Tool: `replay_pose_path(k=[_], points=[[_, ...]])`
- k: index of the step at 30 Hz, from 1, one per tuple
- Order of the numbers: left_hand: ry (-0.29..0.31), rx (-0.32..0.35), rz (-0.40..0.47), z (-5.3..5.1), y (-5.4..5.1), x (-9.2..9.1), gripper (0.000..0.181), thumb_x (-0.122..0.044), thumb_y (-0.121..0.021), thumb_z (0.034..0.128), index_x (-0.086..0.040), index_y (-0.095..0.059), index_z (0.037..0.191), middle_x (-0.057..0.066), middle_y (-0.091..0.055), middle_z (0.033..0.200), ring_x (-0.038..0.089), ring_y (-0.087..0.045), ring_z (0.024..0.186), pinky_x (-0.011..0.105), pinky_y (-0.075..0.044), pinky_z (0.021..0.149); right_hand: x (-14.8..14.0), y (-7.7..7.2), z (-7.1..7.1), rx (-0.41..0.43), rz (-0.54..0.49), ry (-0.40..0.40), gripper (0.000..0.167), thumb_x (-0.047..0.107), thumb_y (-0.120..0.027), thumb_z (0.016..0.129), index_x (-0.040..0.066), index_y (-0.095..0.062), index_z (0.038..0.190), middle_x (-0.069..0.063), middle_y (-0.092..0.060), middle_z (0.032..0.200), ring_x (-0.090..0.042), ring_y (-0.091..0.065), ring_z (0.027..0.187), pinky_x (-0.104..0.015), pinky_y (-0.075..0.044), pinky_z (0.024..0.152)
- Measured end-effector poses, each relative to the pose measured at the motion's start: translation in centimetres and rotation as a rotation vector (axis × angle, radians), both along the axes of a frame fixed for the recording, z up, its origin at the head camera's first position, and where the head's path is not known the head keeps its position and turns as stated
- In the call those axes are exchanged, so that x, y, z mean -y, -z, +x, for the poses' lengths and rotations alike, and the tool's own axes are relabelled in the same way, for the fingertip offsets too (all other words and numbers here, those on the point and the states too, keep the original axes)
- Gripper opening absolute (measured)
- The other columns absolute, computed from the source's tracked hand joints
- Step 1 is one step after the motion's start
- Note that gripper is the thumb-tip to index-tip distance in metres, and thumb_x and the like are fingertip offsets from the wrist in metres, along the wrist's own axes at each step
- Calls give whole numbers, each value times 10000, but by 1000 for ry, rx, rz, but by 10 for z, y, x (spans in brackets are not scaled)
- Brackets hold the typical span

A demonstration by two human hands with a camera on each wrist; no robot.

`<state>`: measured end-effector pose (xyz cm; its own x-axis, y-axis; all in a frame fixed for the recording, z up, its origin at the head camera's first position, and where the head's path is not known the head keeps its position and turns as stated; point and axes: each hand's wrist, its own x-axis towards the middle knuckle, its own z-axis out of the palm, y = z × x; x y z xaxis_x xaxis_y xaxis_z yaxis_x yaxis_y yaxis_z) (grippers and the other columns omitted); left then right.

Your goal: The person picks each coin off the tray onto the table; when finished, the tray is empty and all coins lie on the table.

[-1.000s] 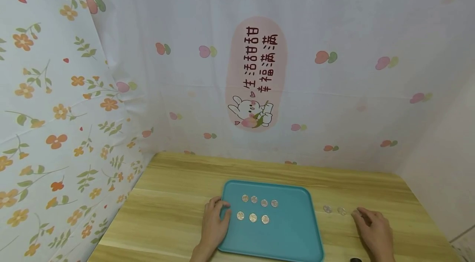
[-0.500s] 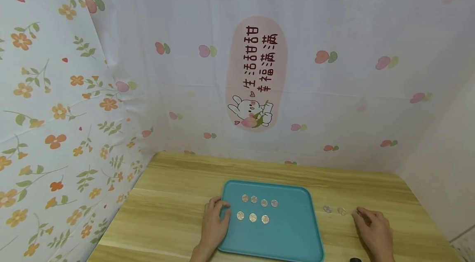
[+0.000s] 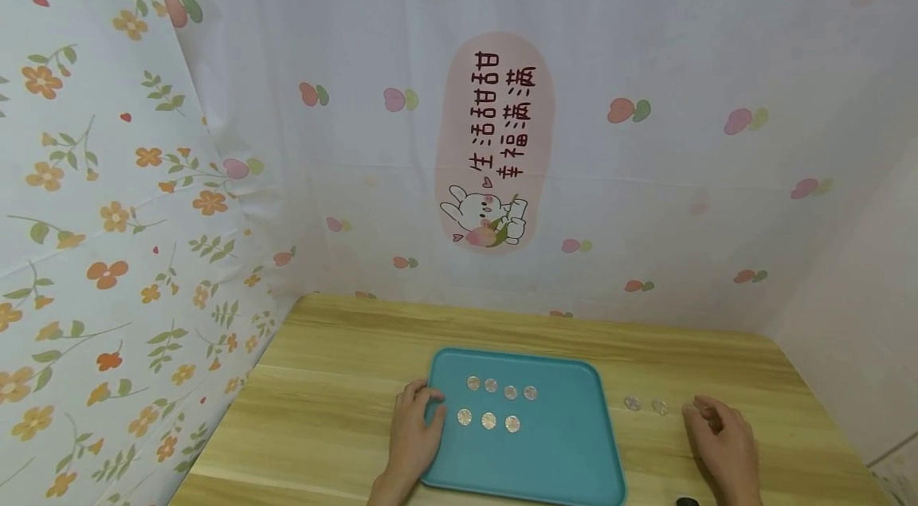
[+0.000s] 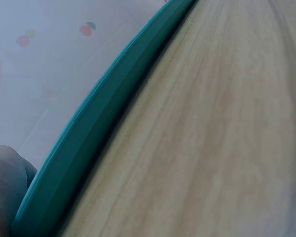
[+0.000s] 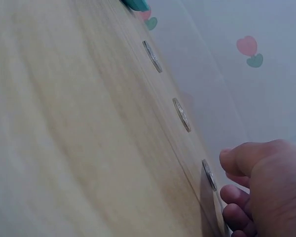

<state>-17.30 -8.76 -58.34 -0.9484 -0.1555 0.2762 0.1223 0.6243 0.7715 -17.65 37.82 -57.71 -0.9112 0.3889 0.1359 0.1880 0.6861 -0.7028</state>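
Note:
A teal tray (image 3: 531,458) lies on the wooden table, with several shiny coins (image 3: 488,420) on it in two rows. At its left rim rests my left hand (image 3: 416,430), thumb and forefinger reaching over the edge; the left wrist view shows the tray's outer wall (image 4: 89,133) beside the thumb (image 4: 7,182). Right of the tray, two coins (image 3: 660,407) lie on the table in a line. My right hand (image 3: 724,442) is at the end of that line, fingers loosely bent. In the right wrist view a third coin (image 5: 209,175) lies just beside its fingertips, apparently untouched.
A dark round object (image 3: 687,501) is cut off at the bottom edge, left of the right wrist. Printed curtains (image 3: 495,275) hang behind and to the left of the wooden table (image 3: 344,378). A pale wall (image 3: 853,283) stands on the right.
The right hand's fingertips have shifted slightly right and parted a little around the third coin's place. The left hand, the tray and the coins on it have not moved.

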Motion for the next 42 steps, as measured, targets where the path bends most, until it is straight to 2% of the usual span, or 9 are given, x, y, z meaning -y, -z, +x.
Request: replay_pose_path(k=[5,11,24,42], points=[[-3,-1,-1,0,1,0,97,-106,-702,873,-162,-685,951,126,-592,1286,285,-525,1154,499,-449,927,0,0,-1,13,-18,25,510,417,-554,994,18,-592,1309,-205,-598,1209,140,-329,829,-366,-348,801],[-3,-5,4,1,1,0,98,-106,-707,873,-167,-686,947,116,-593,1285,280,-524,1151,495,-444,929,1,1,-1,-3,-8,44,474,399,-583,984,25,-618,1273,-176,-619,1176,161,-358,779,-251,-353,736],[-7,-6,-1,0,0,0,100,-102,-710,868,-164,-688,943,117,-599,1277,283,-527,1146,497,-450,924,1,0,-2,-26,-22,58,451,374,-605,976,18,-624,1252,-167,-620,1139,150,-381,761,-169,-366,688],[-11,-6,-5,1,-1,-1,101,-95,-707,869,-171,-682,930,103,-600,1266,270,-527,1134,486,-450,909,1,0,-2,-12,-26,70,454,381,-600,980,19,-620,1253,-178,-619,1149,147,-378,758,-155,-369,676]])
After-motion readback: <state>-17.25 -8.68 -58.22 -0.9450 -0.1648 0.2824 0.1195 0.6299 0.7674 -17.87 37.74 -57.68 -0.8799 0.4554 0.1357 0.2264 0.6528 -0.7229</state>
